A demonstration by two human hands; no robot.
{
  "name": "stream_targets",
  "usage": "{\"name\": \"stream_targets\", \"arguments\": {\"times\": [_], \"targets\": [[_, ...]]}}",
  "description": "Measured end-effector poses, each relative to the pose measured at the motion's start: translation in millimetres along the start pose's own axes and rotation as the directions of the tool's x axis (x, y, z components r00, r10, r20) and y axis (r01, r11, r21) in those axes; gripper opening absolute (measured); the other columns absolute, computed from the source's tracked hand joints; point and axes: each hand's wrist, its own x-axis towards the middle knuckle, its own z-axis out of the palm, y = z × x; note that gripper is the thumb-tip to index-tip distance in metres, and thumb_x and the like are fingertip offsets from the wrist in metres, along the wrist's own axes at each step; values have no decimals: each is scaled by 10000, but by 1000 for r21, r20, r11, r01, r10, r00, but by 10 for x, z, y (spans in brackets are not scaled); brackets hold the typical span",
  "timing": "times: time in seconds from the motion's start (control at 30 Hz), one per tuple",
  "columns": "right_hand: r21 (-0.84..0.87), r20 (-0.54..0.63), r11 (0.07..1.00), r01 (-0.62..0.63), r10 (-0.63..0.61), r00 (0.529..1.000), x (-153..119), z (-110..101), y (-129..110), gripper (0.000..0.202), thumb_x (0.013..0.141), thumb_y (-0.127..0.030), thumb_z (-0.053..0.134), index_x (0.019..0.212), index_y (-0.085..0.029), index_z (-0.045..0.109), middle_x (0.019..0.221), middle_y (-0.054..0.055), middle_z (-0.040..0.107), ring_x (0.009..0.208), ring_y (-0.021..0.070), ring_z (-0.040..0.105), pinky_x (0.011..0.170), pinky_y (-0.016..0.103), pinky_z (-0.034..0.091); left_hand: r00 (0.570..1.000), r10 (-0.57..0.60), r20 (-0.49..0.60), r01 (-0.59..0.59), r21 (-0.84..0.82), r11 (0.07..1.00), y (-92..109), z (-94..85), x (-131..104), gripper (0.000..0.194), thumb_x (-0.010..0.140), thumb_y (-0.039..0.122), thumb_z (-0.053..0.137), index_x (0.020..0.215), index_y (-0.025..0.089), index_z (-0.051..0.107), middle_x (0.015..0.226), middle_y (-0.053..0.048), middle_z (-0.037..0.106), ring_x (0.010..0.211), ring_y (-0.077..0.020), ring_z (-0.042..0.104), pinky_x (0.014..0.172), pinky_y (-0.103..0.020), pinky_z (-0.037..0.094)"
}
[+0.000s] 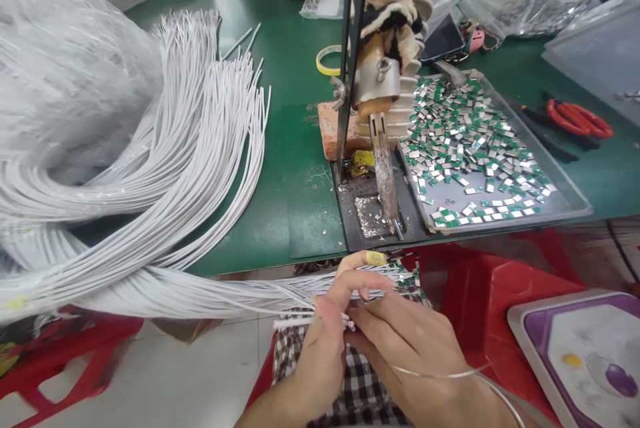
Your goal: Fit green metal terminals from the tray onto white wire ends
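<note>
My left hand is closed on a white cable, whose cut end pokes out between thumb and fingers. Yellow tape wraps the tip of its raised index finger. Against that cable end, my right hand has its fingers pinched together; what they grip is hidden. A thin silvery strand crosses the right hand. Beneath both hands, a bundle of white cables with small green boards at its ends lies over a checked cloth. Just beyond, a soldering iron points down from a stand.
A shallow tray of small green-and-silver boards stands right of the iron. Red-handled pliers lie farther right. Loose cables and a plastic bag fill the left. Yellow tape and a brick sit behind the iron.
</note>
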Motion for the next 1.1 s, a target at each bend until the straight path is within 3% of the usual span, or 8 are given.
{"name": "stream_targets", "arguments": {"times": [0.1, 0.17, 0.23, 0.33, 0.47, 0.77, 0.97, 1.1], "targets": [[134, -8, 989, -57, 59, 998, 3, -97, 52, 184, 938, -122, 502, 904, -140, 682, 768, 52, 745, 679, 136, 705, 623, 224, 573, 985, 157, 69, -169, 231, 958, 9, -52, 9, 680, 849, 769, 349, 1297, 308, 572, 1368, -106, 492, 892, -223, 592, 843, -363, 495], [235, 19, 963, -134, 133, 991, -4, -186, 97, 156, 926, -124, 536, 916, -173, 684, 835, 35, 753, 742, 113, 711, 687, 185, 575, 971, 167, 173, -220, 361, 906, 44, -67, 36, 646, 818, 629, 620, 1362, 302, 502, 1279, -103, 588, 848, -215, 617, 791, -323, 502], [346, -10, 916, -205, 222, 975, -21, -243, 136, 132, 883, -93, 600, 896, -198, 677, 841, 10, 742, 746, 98, 701, 692, 166, 572, 961, 123, 249, -221, 421, 880, 85, -61, 81, 512, 826, 443, 718, 1287, 286, 561, 1040, -52, 701, 800, -191, 639, 750, -266, 492], [491, -110, 835, -251, 345, 932, -40, -247, 176, 170, 816, -63, 682, 875, -222, 672, 778, -25, 704, 672, 84, 662, 616, 160, 557, 959, 193, 206, -263, 396, 880, 125, -30, 163, 259, 859, 391, 701, 1065, 237, 670, 776, 3, 685, 645, -129, 593, 645, -213, 454], [528, -105, 797, -293, 403, 909, -7, -229, 211, 177, 805, -81, 709, 871, -244, 703, 759, -38, 716, 687, 84, 668, 621, 138, 551, 928, 355, 109, -369, 383, 847, 132, -8, 248, 145, 910, 332, 648, 857, 198, 667, 737, -2, 606, 648, -123, 527, 589, -220, 393], [529, -53, 792, -305, 390, 920, 35, -269, 273, 294, 824, -51, 639, 951, -301, 728, 797, -41, 749, 694, 111, 695, 622, 173, 553, 964, 233, 124, -264, 467, 844, 184, -23, 282, 295, 983, 261, 508, 744, 179, 659, 672, 3, 498, 606, -128, 474, 557, -250, 328], [509, 149, 717, -476, 471, 869, 100, -331, 285, 201, 877, -149, 556, 695, -205, 621, 597, -37, 575, 522, 88, 522, 474, 198, 407, 961, 259, 92, -272, 450, 851, 153, -21, 317, 250, 931, 290, 612, 723, 176, 691, 658, -2, 547, 604, -128, 493, 559, -242, 347], [522, 284, 713, -469, 374, 883, 190, -404, 382, 258, 922, -189, 492, 678, -199, 575, 607, -34, 559, 534, 92, 517, 513, 210, 419, 953, 295, 61, -297, 354, 887, 111, -50, 316, 153, 898, 280, 665, 797, 207, 752, 705, -15, 627, 619, -132, 541, 576, -239, 388]]}}
